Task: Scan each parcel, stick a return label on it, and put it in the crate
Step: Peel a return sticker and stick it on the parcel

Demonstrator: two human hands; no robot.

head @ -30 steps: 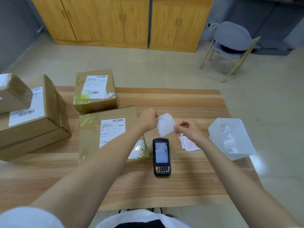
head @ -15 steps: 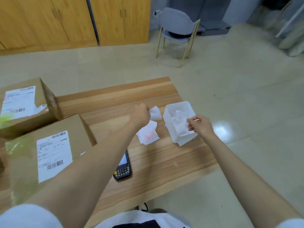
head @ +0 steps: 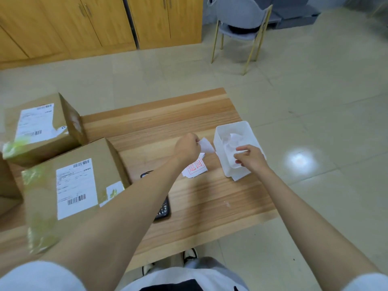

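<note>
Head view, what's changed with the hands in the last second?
The right hand moved right, away from the left hand, to over the white bin, its grip now loosened. The left hand keeps pinching the white label. Parcels, scanner and label stack stayed put.

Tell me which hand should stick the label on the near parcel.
Left. The left hand pinches the label, and the near parcel lies on its side of the table. The right hand hangs over the white bin, farther from that parcel.
</note>
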